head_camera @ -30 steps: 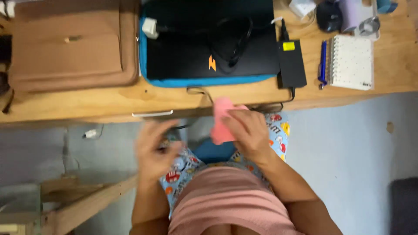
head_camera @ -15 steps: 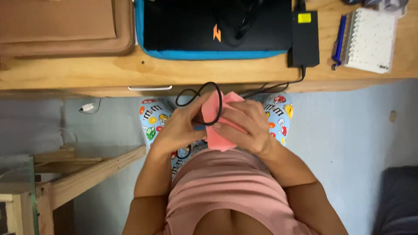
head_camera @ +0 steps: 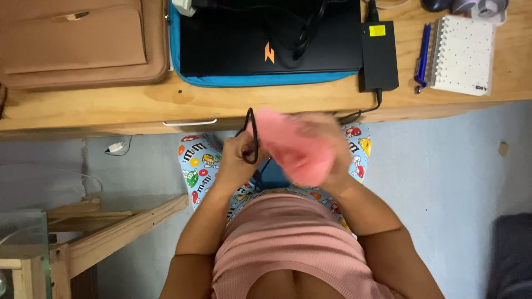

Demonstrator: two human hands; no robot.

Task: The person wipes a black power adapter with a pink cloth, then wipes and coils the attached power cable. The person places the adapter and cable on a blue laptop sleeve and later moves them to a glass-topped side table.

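Over my lap, just below the wooden desk's front edge, my left hand pinches a loop of black cable. My right hand, blurred by motion, holds a pink cloth against that cable. The cable runs up toward a black power brick on the desk, beside a closed black laptop lying on a blue sleeve.
A brown laptop bag lies at the desk's left. A blue pen and a white spiral notebook sit at its right. A wooden frame stands lower left, a dark cushion lower right, grey floor around.
My left hand came in from the left and took the cable loop. My right hand and the pink cloth have slid to the right along the cable.
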